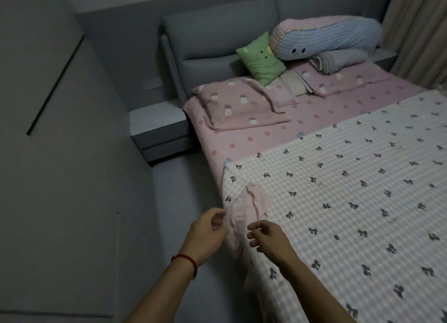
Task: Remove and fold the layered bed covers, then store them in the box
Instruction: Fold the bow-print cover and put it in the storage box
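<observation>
Your left hand [209, 228] and right hand [266, 236] hover with loosely curled fingers, grip on nothing, beside the cover's [350, 189] turned-up pink corner [251, 201] at the bed's near edge.

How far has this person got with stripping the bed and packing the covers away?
Barely started. The checked cover with bows lies spread flat over the pink dotted sheet, nothing folded. One corner is turned back, showing pink fabric underneath. The left hand and right hand hover by that fabric, fingers loosely curled, holding nothing. Lifting, folding and storing all remain; no box is in view.
</observation>
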The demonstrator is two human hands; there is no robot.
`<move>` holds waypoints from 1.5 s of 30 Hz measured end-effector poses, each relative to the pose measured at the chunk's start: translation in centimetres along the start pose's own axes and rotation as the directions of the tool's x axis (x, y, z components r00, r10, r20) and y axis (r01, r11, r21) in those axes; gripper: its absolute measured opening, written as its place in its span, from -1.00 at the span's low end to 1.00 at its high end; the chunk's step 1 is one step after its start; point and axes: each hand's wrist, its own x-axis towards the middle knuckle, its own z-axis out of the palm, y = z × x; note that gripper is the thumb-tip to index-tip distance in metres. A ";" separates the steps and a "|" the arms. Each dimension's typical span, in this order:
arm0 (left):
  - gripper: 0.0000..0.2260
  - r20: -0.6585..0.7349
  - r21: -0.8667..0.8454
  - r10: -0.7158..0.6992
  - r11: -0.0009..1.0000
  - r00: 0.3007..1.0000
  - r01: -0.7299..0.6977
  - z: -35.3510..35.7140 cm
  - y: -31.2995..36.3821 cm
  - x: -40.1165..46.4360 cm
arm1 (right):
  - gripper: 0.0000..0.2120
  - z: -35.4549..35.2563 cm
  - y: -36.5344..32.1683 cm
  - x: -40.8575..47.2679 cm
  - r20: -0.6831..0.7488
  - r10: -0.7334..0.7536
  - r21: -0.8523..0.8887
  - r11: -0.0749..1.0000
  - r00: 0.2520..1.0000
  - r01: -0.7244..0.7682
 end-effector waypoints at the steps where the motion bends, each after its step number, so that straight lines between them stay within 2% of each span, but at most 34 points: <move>1: -0.71 0.013 0.011 0.003 1.000 1.000 -0.004 -0.8 0.0 2.3 | -0.82 0.3 -0.7 1.7 -0.007 0.013 0.017 1.000 1.000 -0.013; 7: -0.74 0.200 0.057 -0.006 0.998 0.980 -0.006 -2.7 -0.6 16.1 | -0.82 2.8 -3.3 10.8 -0.158 0.112 0.061 0.993 0.981 -0.103; 10: -0.74 0.375 0.121 -0.023 0.992 0.927 -0.024 -4.5 -1.1 23.1 | -0.83 5.4 -4.9 15.0 -0.263 0.240 0.121 0.969 0.934 -0.215; 13: -0.74 0.469 0.154 0.001 0.985 0.883 -0.083 -6.4 -0.9 27.9 | -0.84 7.4 -6.3 18.0 -0.289 0.282 0.135 0.958 0.915 -0.252; 19: -0.73 0.539 0.270 0.012 0.945 0.842 -0.186 -9.1 -1.4 38.5 | -0.69 10.0 -7.5 28.8 -0.345 0.356 0.102 0.934 0.868 -0.342; 22: -0.75 0.570 0.295 -0.006 0.935 0.821 -0.198 -9.3 -1.4 42.9 | -0.74 10.2 -7.4 35.1 -0.312 0.411 0.093 0.911 0.857 -0.403; 24: -0.74 0.580 0.316 -0.043 0.932 0.814 -0.176 -8.6 -1.8 46.4 | -0.81 10.1 -6.1 40.1 -0.275 0.428 0.055 0.901 0.861 -0.431; 28: -0.68 0.589 0.372 -0.100 0.915 0.802 -0.159 -7.6 -2.3 50.5 | -0.55 10.5 -2.5 47.6 -0.240 0.423 -0.063 0.891 0.874 -0.449; 32: -0.69 0.632 0.407 -0.136 0.896 0.763 -0.178 -7.1 -3.0 53.7 | -0.43 10.8 1.2 52.1 -0.200 0.416 -0.331 0.823 0.887 -0.461; 35: -0.69 0.649 0.435 -0.149 0.877 0.746 -0.204 -7.0 -3.6 56.0 | -0.61 11.8 1.5 52.6 -0.231 0.431 -0.491 0.722 0.872 -0.487; 37: -0.69 0.679 0.457 -0.187 0.865 0.710 -0.209 -7.3 -3.3 56.6 | -0.77 12.8 0.9 52.0 -0.254 0.408 -0.574 0.666 0.877 -0.476; 39: -0.71 0.719 0.470 -0.230 0.856 0.656 -0.216 -7.2 -2.8 57.2 | -0.85 14.1 -0.3 50.5 -0.251 0.418 -0.519 0.703 0.873 -0.486; 41: -0.75 0.748 0.483 -0.237 0.835 0.620 -0.264 -6.6 -2.2 57.9 | -0.83 15.5 -1.1 48.9 -0.274 0.454 -0.347 0.776 0.848 -0.527; 43: -0.79 0.801 0.478 -0.223 0.796 0.555 -0.371 -5.4 -1.5 58.1 | -0.76 16.6 -2.8 45.9 -0.340 0.508 -0.152 0.800 0.791 -0.580; 44: -0.82 0.807 0.481 -0.226 0.788 0.546 -0.385 -4.7 -1.6 58.2 | -0.75 17.2 -3.5 44.9 -0.366 0.510 -0.098 0.811 0.779 -0.577; 45: -0.87 0.825 0.483 -0.243 0.772 0.510 -0.413 -3.7 -1.2 57.8 | -0.76 17.6 -4.5 43.0 -0.428 0.526 -0.026 0.806 0.735 -0.591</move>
